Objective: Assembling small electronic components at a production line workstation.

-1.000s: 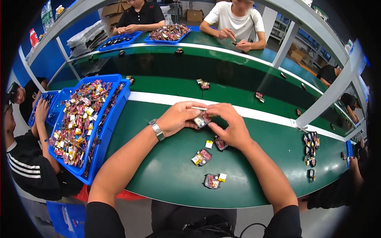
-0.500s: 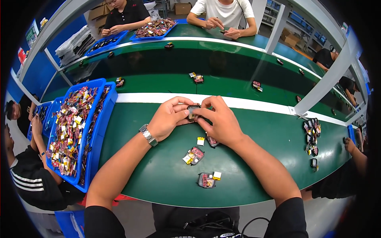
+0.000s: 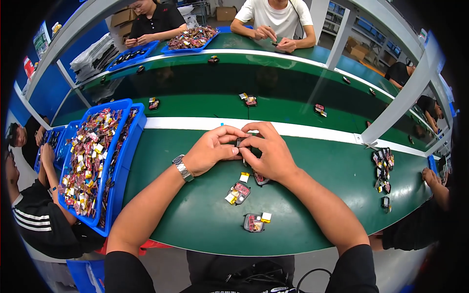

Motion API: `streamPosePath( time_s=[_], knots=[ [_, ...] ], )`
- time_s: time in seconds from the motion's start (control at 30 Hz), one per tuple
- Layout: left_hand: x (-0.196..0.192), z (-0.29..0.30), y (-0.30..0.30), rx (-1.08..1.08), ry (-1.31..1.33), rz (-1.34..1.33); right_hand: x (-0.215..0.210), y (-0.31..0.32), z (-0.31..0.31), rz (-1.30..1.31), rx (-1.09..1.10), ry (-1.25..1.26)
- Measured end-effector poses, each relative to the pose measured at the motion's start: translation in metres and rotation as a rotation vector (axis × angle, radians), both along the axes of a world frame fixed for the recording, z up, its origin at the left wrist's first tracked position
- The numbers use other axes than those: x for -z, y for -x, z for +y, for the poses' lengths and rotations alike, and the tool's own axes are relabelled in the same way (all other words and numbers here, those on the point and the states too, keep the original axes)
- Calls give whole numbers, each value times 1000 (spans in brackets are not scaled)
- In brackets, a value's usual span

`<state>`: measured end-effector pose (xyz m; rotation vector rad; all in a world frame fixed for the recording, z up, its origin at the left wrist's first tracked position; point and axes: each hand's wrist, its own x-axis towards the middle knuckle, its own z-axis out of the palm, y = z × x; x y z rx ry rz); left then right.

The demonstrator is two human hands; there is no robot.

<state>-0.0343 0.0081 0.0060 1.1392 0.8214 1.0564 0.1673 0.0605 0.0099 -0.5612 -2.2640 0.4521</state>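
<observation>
Both my hands meet above the green bench, by the white rail. My left hand (image 3: 213,151), with a metal watch at its wrist, pinches one side of a small black casing (image 3: 240,142). My right hand (image 3: 269,152) grips the other side, and the fingers hide most of it. Just below them lies an open casing (image 3: 262,179) with a circuit board, partly covered by my right hand. Closer to me sit another open casing with a red board (image 3: 240,192) and white-and-yellow batteries beside it, and a third similar casing (image 3: 254,222).
Stacked blue trays (image 3: 128,113) heaped with boards and batteries stand at the left. Beyond the white rail (image 3: 312,128) runs a green conveyor belt (image 3: 283,93) carrying spaced units. A pile of casings (image 3: 383,166) lies right, near a metal post (image 3: 398,107). Co-workers sit around.
The units on the belt have shifted to the right. In my hands the casing has turned, and my fingers have closed in so less of it shows.
</observation>
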Motion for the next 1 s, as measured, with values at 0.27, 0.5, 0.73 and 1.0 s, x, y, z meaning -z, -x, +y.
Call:
streamPosePath(
  time_s=[0.27, 0.5, 0.73, 1.0],
  knots=[
    [1, -3, 4, 66, 46, -7, 6, -5, -3, 12, -9, 36],
    [-4, -4, -5, -24, 50, 62, 5, -5, -2, 34, -4, 64],
    [-6, 0, -15, -66, 49, 132, 4, -14, 3, 34, -100, 107],
    [2, -4, -20, -155, -33, 157, 6, -11, -2, 82, -10, 74]
  ],
)
